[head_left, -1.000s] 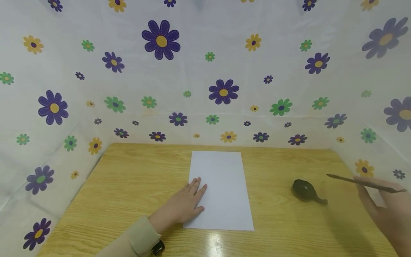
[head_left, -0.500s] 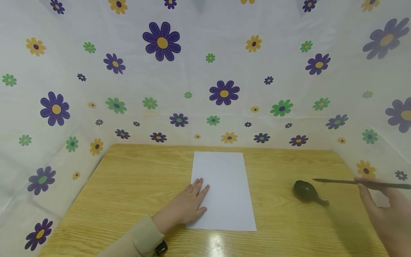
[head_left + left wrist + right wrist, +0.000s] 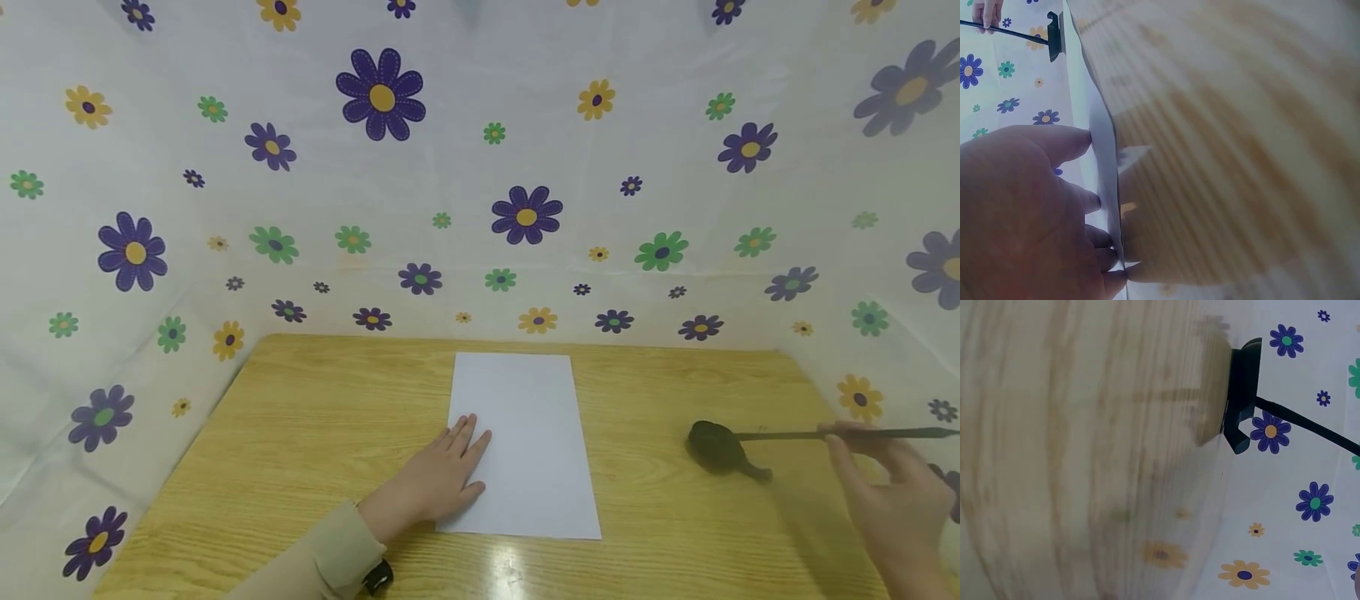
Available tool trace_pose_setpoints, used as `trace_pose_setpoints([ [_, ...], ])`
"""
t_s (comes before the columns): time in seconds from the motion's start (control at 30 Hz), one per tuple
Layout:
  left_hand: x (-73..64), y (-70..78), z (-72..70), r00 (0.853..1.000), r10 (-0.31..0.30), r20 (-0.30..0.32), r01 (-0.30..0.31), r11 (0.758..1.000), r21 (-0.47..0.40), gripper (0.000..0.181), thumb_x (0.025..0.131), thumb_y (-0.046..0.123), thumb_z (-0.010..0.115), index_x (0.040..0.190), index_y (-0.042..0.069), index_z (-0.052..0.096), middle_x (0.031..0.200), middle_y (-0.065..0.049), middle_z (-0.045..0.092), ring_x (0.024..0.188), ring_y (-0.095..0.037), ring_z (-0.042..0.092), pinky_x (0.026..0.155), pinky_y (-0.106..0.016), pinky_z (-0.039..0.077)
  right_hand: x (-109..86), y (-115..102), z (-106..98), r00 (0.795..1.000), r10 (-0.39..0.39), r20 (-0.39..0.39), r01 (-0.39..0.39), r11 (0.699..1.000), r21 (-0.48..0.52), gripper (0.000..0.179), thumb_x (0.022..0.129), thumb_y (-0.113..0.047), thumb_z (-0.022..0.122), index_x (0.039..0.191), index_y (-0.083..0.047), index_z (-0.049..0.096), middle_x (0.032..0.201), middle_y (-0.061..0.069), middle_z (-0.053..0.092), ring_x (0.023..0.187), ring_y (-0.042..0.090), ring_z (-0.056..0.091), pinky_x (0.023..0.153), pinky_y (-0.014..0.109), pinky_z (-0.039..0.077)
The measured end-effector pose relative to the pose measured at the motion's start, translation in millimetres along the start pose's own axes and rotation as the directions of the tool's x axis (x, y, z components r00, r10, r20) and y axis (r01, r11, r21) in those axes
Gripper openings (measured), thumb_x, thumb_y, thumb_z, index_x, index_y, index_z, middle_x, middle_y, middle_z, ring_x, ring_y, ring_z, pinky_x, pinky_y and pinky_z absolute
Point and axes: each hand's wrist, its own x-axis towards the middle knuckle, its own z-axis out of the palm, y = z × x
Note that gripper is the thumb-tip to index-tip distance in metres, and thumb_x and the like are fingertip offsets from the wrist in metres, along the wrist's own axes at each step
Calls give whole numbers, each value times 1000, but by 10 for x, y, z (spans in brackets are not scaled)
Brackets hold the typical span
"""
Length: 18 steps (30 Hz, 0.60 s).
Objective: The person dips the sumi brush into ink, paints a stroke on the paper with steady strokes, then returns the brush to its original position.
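My left hand (image 3: 431,483) lies flat with spread fingers on the left side of a white sheet of paper (image 3: 532,442), as the left wrist view also shows, its fingertips at the paper (image 3: 1105,162). On the right, my right hand (image 3: 892,492) pinches a slim dark brush (image 3: 783,435) between thumb and fingers, above the table. The brush lies nearly level in the head view. Its left end reaches a small dark dish (image 3: 714,448) with a short curved handle; in the right wrist view the brush (image 3: 1310,425) meets the dish (image 3: 1244,381) and its tip is hidden there.
A wood-grain table (image 3: 330,400) carries the paper and dish. White cloth with printed flowers (image 3: 420,183) hangs behind and along both sides. A black band (image 3: 377,575) sits at the left wrist, below a beige sleeve (image 3: 337,546).
The right hand has brought the brush left and down, from beyond the dish to reaching it, levelling the brush. The left hand stays on the paper.
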Motion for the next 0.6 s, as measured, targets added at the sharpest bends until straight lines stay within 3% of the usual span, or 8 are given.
trace_pose_setpoints([
  [0.2, 2, 9, -27, 1000, 0, 3, 0, 1000, 1, 71, 110, 43, 52, 168, 8, 30, 176, -23, 18, 166, -35, 20, 134, -49, 26, -21, 29, 17, 999, 44, 28, -43, 999, -12, 10, 85, 14, 73, 94, 13, 76, 108, -52, 60, 101, -32, 54, 98, -3, 37],
  [0.3, 1, 14, -30, 1000, -4, 7, 4, 1000, 1, 71, 110, 43, 52, 168, 8, 30, 176, -23, 18, 166, -35, 20, 134, -49, 26, -27, 28, 17, 997, 76, 29, -75, 997, -27, 15, 84, 14, 74, 95, 6, 79, 106, -54, 59, 100, -33, 53, 98, -3, 37],
  [0.4, -2, 18, -33, 1000, -4, 9, 4, 1000, 5, 71, 110, 43, 53, 168, 8, 30, 176, -23, 19, 165, -35, 21, 134, -50, 26, -38, 30, 15, 994, 104, 26, -102, 993, -52, 36, 84, 13, 74, 94, -20, 80, 103, -56, 57, 98, -34, 51, 96, -3, 35],
  [0.5, -5, 25, -40, 1000, -5, 7, 4, 1000, 12, 71, 110, 43, 53, 168, 7, 31, 176, -23, 20, 165, -36, 21, 134, -50, 26, -50, 29, 10, 990, 137, 23, -135, 988, -76, 59, 84, 10, 74, 95, -47, 68, 100, -58, 55, 96, -36, 48, 92, -3, 32],
  [0.6, -8, 30, -48, 1000, -8, 8, 8, 1000, 14, 71, 110, 43, 54, 167, 7, 31, 176, -23, 20, 165, -36, 22, 134, -50, 27, -50, 24, 3, 985, 171, 34, -167, 980, -107, 66, 85, 7, 73, 95, -57, 59, 98, -61, 51, 95, -38, 45, 89, -3, 29],
])
